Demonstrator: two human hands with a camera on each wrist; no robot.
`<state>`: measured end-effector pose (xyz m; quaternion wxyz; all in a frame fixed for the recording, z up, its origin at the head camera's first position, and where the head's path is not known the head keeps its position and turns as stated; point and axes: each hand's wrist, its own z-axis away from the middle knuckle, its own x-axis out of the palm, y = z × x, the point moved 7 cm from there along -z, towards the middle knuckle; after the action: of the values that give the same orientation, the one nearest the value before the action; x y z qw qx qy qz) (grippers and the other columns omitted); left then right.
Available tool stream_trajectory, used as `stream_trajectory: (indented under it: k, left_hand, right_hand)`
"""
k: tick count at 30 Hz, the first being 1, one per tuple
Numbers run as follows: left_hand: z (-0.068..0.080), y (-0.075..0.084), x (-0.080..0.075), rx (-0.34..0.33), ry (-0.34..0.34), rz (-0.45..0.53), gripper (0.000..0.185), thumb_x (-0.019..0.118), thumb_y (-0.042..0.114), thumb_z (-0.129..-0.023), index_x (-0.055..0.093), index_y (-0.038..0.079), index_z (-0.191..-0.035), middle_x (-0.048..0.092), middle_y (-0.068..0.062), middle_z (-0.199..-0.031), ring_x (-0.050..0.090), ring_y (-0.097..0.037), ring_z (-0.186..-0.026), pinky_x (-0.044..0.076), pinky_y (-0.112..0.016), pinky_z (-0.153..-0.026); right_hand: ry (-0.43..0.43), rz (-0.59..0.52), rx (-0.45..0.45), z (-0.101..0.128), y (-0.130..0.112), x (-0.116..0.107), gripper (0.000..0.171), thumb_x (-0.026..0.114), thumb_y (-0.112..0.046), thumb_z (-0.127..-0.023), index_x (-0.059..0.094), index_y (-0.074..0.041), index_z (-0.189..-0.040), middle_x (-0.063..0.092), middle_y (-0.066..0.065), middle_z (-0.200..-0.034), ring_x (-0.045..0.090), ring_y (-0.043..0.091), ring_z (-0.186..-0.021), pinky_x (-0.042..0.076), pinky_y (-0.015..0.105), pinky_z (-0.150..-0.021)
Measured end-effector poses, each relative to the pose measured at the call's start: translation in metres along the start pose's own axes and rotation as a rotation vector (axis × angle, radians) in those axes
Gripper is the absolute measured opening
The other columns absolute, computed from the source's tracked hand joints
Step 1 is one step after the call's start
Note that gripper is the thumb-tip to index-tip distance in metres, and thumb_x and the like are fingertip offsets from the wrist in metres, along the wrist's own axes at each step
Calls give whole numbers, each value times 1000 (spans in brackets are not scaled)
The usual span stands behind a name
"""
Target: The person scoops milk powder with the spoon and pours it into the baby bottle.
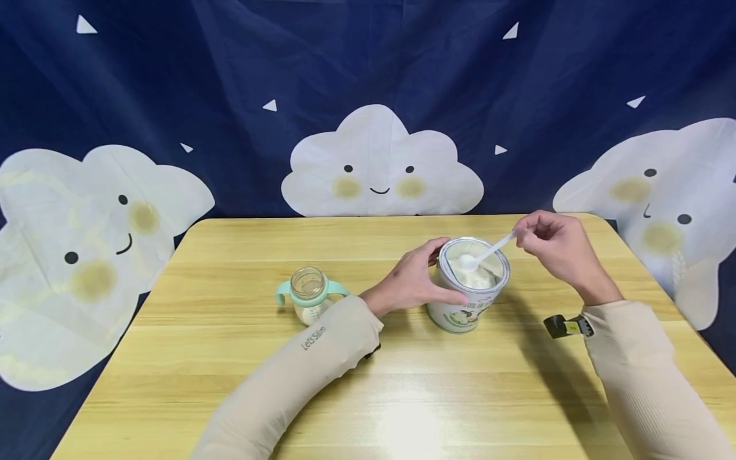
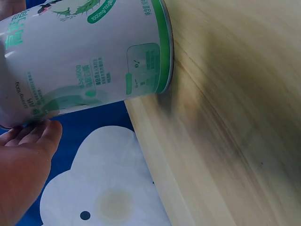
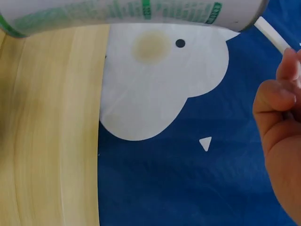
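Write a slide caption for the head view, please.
Left hand grips the open tin while right hand pinches a white scoop.

Green-printed white can (image 3: 136,10) across the top, thin white handle (image 3: 273,34) in the right grip (image 3: 283,136), blue cloth (image 3: 188,183) behind.

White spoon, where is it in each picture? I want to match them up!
Head view: right of the middle, the white spoon is pinched in the right hand, its scoop end inside the can.
Left wrist view: it isn't in this one.
Right wrist view: top right corner, just part of its handle, between the can and the fingers.
Shared landmark: the white can with green print, in all three views.
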<state>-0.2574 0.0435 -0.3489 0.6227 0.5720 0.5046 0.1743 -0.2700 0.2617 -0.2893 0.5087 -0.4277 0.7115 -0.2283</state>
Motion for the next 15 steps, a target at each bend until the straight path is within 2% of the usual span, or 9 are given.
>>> stream_trajectory:
  k: [6,15]
  left_hand:
    - [-3,-4,3,-21,20,-5,97,95,29,-67,43,13,-148,57,1,-136,53,-15,-127,43,-30,-106]
    - [-3,-5,4,-39,24,-15,99,96,29,-66,43,14,-148,57,2,-136,52,-12,-127,43,-28,-106]
  right_hand:
    - [-14,22,-58,-1,2,3,6,63,4,-87,68,4,-85,63,-16,-71,52,0,-57,40,14,-50]
    - [-130,9,-136,2,-4,7,3,66,6,-90,68,8,-89,66,-10,-71,58,0,-62,45,11,-57]
